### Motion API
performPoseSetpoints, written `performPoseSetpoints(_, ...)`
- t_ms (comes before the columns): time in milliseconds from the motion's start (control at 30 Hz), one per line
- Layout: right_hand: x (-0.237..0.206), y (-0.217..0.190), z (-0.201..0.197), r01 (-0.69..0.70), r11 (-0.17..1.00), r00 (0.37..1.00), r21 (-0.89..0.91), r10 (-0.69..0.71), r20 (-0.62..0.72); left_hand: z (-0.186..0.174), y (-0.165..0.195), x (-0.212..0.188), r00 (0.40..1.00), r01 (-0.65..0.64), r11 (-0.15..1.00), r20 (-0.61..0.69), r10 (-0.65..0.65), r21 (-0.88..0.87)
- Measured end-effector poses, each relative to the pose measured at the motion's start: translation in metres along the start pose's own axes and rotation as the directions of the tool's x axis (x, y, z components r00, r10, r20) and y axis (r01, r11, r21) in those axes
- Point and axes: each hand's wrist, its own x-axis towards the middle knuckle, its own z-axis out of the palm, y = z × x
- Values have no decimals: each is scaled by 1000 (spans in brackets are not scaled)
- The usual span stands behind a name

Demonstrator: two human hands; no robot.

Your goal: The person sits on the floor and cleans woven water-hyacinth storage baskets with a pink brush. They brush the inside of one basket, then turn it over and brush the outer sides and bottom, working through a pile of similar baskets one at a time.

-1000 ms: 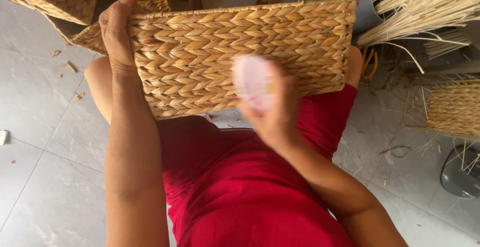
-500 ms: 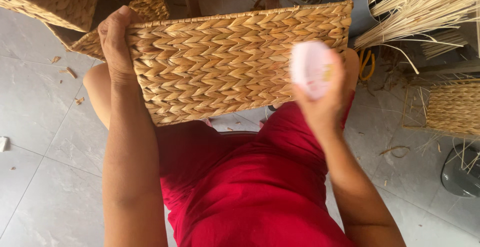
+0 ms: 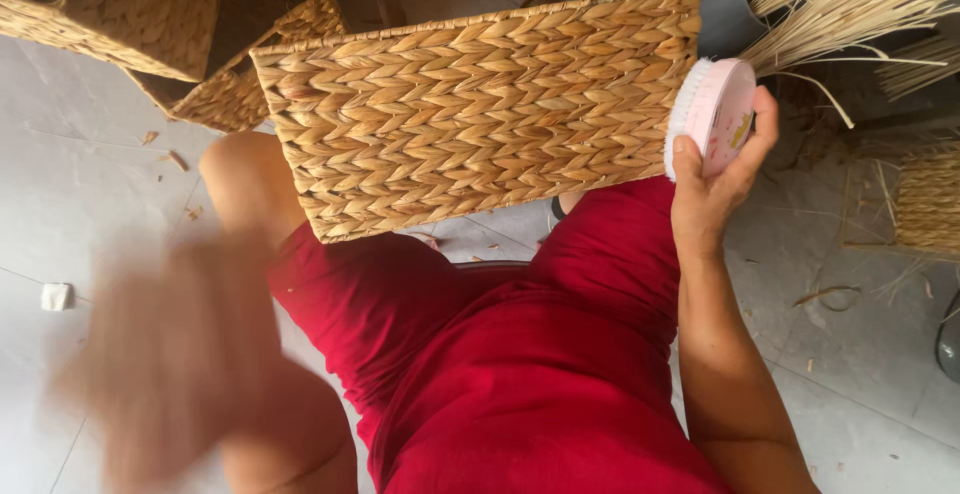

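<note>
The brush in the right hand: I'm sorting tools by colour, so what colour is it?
Pale pink back with white bristles, on the brush held by the right hand; head view.

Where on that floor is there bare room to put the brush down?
Free: grey tiled floor left of the knee, between stacked woven baskets and small white scrap. Crowded: right, by loose straw bundles and the pink round brush.

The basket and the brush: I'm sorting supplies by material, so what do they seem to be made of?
The basket looks woven from dried plant fibre, perhaps rush or water hyacinth: tan, matte, flat strands plaited in a herringbone pattern. The brush in the right hand seems to have a pink plastic back, smooth with a slight sheen, and fine white bristles, likely synthetic, though that is not certain.
</note>
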Motion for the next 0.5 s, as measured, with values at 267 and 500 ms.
performPoseSetpoints(267, 0, -3, 5, 55, 997, 998, -49, -55, -6, 24, 34, 10, 878, -136, 941, 403, 260, -309)
performPoseSetpoints(500, -1, -7, 7, 9, 999, 1000, -35, -9, -12, 51, 70, 9, 819, -80, 926, 504, 273, -370)
